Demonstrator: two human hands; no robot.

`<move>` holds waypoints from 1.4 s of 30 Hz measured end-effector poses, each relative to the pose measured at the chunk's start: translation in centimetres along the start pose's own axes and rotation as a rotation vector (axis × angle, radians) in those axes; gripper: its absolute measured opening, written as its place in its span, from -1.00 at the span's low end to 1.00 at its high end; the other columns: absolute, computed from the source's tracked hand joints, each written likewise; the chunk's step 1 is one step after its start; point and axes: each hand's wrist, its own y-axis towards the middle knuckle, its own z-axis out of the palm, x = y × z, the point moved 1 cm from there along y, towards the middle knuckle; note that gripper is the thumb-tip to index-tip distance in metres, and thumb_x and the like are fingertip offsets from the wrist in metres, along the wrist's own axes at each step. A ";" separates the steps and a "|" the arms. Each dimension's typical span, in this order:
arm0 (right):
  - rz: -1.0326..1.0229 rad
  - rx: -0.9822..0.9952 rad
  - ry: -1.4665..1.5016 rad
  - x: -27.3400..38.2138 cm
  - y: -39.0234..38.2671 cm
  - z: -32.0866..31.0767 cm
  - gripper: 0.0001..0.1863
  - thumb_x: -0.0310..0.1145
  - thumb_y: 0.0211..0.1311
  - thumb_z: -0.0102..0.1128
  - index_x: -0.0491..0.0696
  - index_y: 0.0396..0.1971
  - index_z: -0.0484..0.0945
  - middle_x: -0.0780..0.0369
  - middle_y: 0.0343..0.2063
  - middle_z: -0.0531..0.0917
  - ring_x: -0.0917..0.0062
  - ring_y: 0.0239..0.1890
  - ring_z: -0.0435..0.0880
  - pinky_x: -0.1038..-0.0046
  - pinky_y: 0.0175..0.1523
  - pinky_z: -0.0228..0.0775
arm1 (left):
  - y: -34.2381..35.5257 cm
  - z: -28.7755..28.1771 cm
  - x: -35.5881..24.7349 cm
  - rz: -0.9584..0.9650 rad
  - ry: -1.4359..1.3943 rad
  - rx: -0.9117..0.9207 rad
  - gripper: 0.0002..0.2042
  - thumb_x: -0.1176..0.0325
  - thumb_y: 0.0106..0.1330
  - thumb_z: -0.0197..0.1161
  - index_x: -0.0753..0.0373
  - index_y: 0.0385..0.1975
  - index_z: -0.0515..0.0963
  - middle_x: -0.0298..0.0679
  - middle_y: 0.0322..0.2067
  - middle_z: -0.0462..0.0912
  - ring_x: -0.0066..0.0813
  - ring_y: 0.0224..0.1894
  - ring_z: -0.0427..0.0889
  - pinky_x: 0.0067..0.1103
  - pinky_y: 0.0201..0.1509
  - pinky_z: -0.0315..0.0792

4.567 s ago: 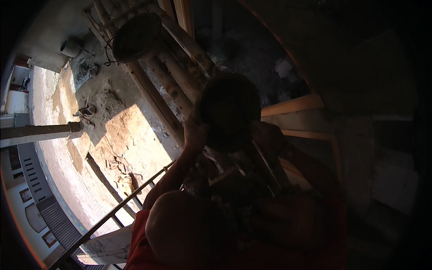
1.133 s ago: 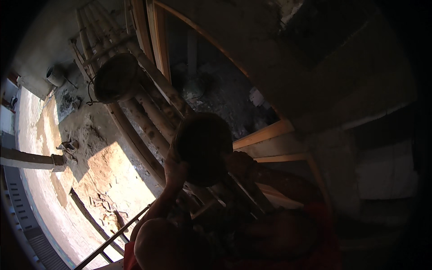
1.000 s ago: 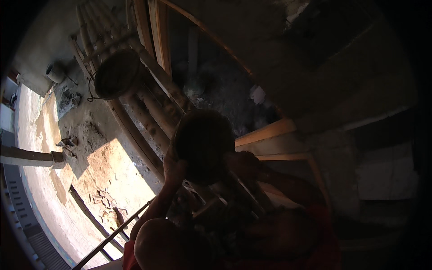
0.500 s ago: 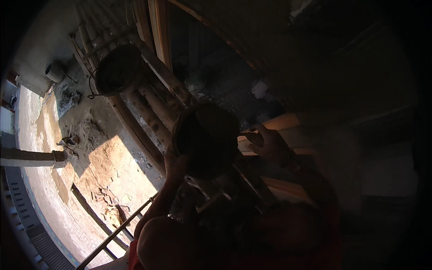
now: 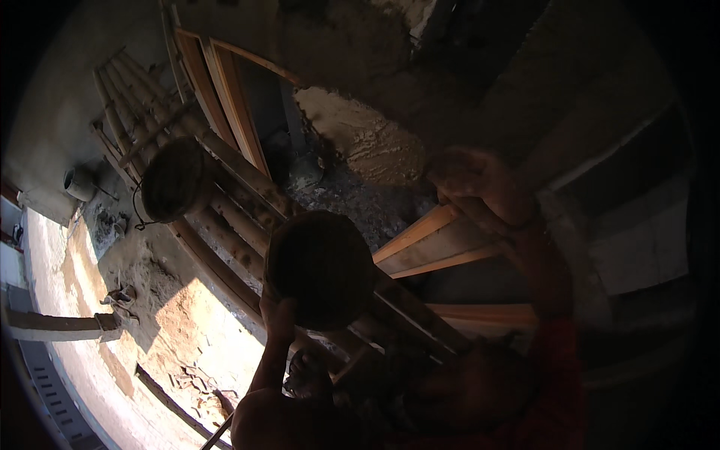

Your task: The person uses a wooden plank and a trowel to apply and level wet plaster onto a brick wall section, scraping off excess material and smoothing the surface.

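My left hand (image 5: 279,315) grips the near-left rim of a dark round bucket (image 5: 321,268), tilted with its mouth toward me. The inside is too dark to make out. My right hand (image 5: 480,184) is raised to the right of the bucket, its fingers curled round what looks like a trowel handle, mostly hidden in shadow. Right beside that hand is a rough tan patch of wet mortar (image 5: 367,139); I cannot tell where the blade ends and the wall begins. A second dark bucket (image 5: 176,180) with a wire handle stands farther off on the poles.
A platform of round wooden poles (image 5: 225,217) runs under both buckets. Wooden frames (image 5: 217,90) stand behind it, and another wooden frame (image 5: 427,240) lies below my right hand. Far down on the left are sunlit sandy ground (image 5: 202,322), another pail (image 5: 79,184) and a post (image 5: 56,326).
My right hand has risen from the bucket's right edge toward the wall, and the mortar patch now shows beside it. The bucket, still in my left hand, appears lower as the view has shifted.
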 end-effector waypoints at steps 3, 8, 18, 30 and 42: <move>0.007 -0.634 -0.258 -1.3 -0.6 -3.7 -0.52 -0.14 0.29 0.20 -0.15 0.08 0.48 0.35 -0.40 0.57 0.70 -0.46 0.46 0.57 -0.30 0.39 | 0.0 -0.5 0.1 0.040 0.047 -0.021 -0.38 0.62 -0.06 0.00 0.41 0.17 0.38 -0.19 -0.02 0.56 -0.49 -0.01 0.53 -0.65 0.07 0.39; 0.058 -0.782 -0.493 -1.6 -6.9 -5.2 -0.52 -0.13 0.29 0.19 -0.14 0.08 0.48 0.32 -0.33 0.59 0.65 -0.37 0.50 0.53 -0.23 0.39 | 0.2 -0.5 0.4 0.003 0.029 -0.031 -0.37 0.63 -0.09 0.03 0.42 0.16 0.38 -0.19 -0.06 0.58 -0.48 -0.02 0.54 -0.63 0.06 0.41; -0.079 0.208 -1.459 -12.7 0.2 9.3 -0.62 -0.29 0.24 0.15 0.05 0.07 0.45 0.10 -0.27 0.54 0.26 -0.19 0.63 0.20 -0.17 0.55 | -0.2 1.3 -0.3 0.053 0.447 -0.032 -0.22 0.64 -0.13 0.04 0.29 0.31 0.29 -0.06 0.17 0.50 -0.36 0.27 0.41 -0.51 0.32 0.28; -0.054 0.438 -1.070 -22.9 0.5 14.8 -0.78 -0.27 0.16 0.17 -0.10 -0.30 0.58 0.07 -0.44 0.66 0.20 -0.39 0.68 0.22 -0.26 0.53 | -0.6 1.8 0.2 -0.052 0.704 -0.025 -0.30 0.50 -0.03 0.12 0.15 0.28 0.31 0.09 0.06 0.52 0.03 0.19 0.45 -0.27 0.24 0.35; -0.236 0.302 -0.859 -22.8 0.3 11.1 -0.69 -0.16 0.26 0.11 -0.01 -0.11 0.50 0.09 -0.43 0.65 0.17 -0.36 0.66 0.20 -0.29 0.49 | 0.7 -0.3 -0.3 -0.101 0.123 -0.154 -0.39 0.70 0.00 0.03 0.36 0.20 0.37 -0.25 -0.13 0.61 -0.61 -0.20 0.60 -0.67 -0.15 0.51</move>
